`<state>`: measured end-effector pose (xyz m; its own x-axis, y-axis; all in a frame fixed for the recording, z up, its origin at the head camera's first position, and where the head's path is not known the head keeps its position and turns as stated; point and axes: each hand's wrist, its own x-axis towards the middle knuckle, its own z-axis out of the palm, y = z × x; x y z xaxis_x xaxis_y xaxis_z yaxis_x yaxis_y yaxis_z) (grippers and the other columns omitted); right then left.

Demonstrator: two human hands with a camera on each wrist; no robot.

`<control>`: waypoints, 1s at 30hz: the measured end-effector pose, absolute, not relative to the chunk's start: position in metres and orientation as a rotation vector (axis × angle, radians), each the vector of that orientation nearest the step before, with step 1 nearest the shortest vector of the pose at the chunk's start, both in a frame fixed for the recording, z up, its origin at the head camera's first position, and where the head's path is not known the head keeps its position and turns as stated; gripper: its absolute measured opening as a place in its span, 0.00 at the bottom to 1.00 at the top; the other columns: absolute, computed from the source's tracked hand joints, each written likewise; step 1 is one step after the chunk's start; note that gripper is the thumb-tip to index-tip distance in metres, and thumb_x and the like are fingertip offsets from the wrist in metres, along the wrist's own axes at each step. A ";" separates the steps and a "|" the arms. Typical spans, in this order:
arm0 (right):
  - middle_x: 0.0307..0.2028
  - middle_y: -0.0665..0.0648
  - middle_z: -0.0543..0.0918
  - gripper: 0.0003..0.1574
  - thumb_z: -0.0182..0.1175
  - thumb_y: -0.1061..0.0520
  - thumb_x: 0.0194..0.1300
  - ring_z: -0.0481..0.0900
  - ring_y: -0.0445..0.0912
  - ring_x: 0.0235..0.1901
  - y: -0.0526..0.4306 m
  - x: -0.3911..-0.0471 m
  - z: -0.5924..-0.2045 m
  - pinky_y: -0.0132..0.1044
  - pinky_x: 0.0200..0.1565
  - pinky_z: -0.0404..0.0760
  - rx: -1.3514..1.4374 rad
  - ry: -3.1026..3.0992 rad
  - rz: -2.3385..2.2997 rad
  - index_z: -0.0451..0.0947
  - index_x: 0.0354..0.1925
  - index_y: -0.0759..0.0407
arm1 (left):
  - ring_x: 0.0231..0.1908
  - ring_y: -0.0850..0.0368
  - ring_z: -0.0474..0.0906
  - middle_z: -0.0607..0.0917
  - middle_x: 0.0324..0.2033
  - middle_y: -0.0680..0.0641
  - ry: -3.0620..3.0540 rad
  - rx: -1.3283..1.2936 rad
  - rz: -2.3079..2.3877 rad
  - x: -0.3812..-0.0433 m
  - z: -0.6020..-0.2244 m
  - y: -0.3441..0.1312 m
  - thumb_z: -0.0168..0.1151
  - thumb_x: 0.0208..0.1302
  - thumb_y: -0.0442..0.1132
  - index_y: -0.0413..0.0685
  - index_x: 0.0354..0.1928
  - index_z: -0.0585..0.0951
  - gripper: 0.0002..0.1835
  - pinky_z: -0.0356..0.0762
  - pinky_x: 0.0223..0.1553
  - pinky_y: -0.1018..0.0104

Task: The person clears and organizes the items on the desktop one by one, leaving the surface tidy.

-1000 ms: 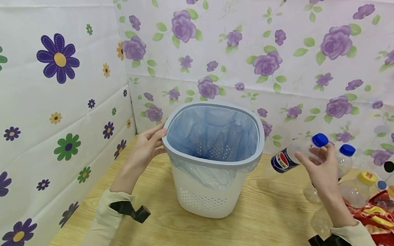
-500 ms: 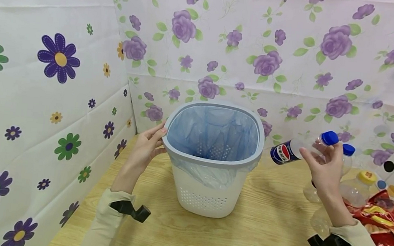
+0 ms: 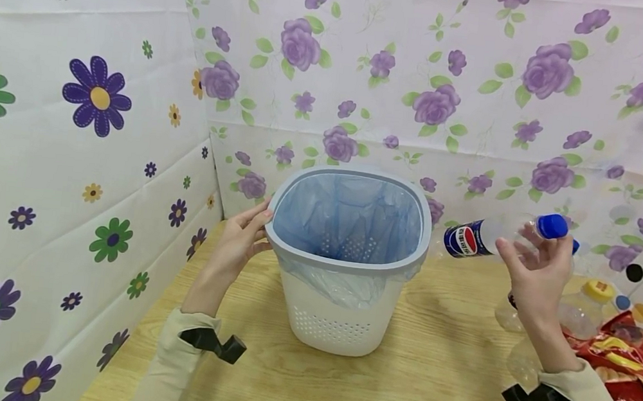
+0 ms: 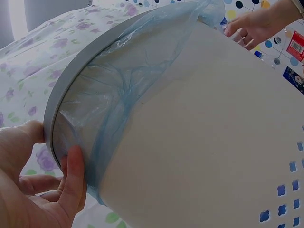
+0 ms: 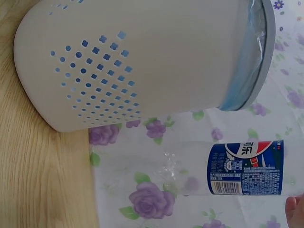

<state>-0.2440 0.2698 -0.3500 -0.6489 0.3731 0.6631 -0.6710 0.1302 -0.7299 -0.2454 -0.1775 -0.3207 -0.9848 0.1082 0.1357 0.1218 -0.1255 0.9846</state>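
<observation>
Bottle [image 3: 495, 235], label [image 5: 245, 167] seemingly reading 可乐, occupies right grip [image 3: 539, 279]; left grip [image 3: 238, 239] holds bin [image 3: 344, 266].

The left hand [image 4: 35, 183] pinches the grey rim [image 4: 78, 64] of a pale bin [image 4: 204, 128], its fingertips by the folded-over blue bag [image 4: 128, 90]. Flowered cloth [image 4: 59, 42] shows behind the fingers. Well beyond them, past the bin wall, the right hand [image 4: 263, 23] curls its fingers.

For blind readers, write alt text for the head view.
A person's right hand holds a tilted, blue-capped bottle beside a white bin lined with a blue bag; the left hand grips the rim. More bottles and red packaging sit at right.
</observation>
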 end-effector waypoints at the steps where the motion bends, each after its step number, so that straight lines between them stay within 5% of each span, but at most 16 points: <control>1: 0.50 0.55 0.78 0.37 0.66 0.73 0.52 0.75 0.44 0.51 0.270 -0.244 -0.350 0.23 0.49 0.78 0.312 -1.588 1.638 0.66 0.59 0.59 | 0.35 0.65 0.80 0.78 0.50 0.51 -2.072 -0.276 -2.333 -0.245 -0.321 -0.178 0.52 0.73 0.44 0.47 0.73 0.61 0.29 0.82 0.37 0.73; 30: 0.49 0.63 0.76 0.42 0.65 0.77 0.47 0.74 0.53 0.54 0.257 -0.230 -0.304 0.31 0.55 0.78 0.552 -1.273 1.698 0.64 0.61 0.68 | 0.35 0.65 0.80 0.79 0.50 0.51 -2.061 -0.280 -2.339 -0.244 -0.320 -0.178 0.52 0.73 0.44 0.48 0.73 0.62 0.29 0.82 0.36 0.73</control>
<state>-0.2299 0.2570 -0.3041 -0.4827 0.3978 0.7802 -0.8605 -0.0493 -0.5071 -0.2438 -0.1779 -0.3204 -0.9840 0.1090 0.1411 0.1263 -0.1324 0.9831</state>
